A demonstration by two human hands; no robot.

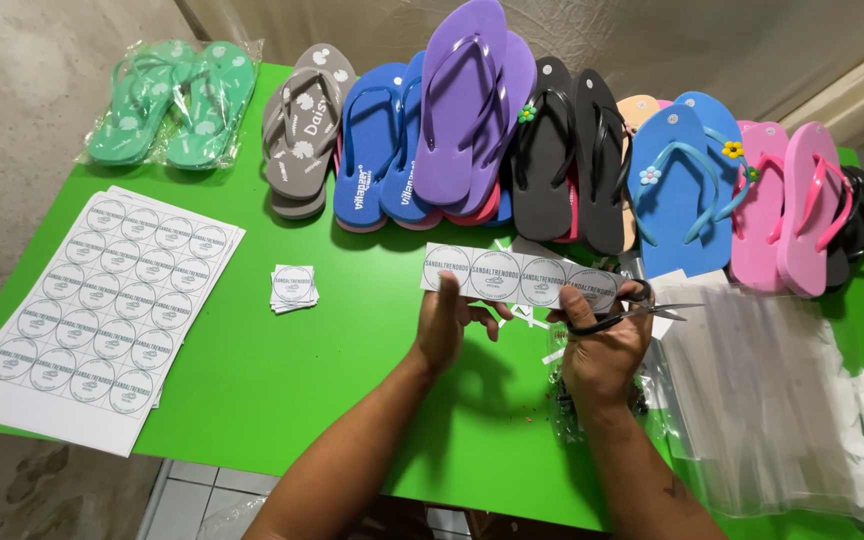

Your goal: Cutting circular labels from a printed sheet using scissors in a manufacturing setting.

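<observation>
The strip (520,277) of four round white labels is held flat above the green table (282,390), just in front of the row of sandals (552,150). The left hand (447,325) grips the strip near its left half, fingers curled behind the paper and thumb up against its lower edge. The right hand (607,345) is closed on the scissors (622,312), thumb and fingers through the black loops; the same hand's thumb also pinches the strip's right end, so the last label sits right over that thumb. The blades point right, away from the strip, over the clear bags (762,390) lying right of the strip. Whether the blades are parted is hard to tell.

Left of the strip, well apart, a small stack of cut labels (294,287) lies on the table. Farther left are the uncut label sheets (102,310). Behind those, left of the strip and farther back, a green pair of sandals in a bag (174,100). Paper scraps (532,320) lie just under the strip, between the hands.
</observation>
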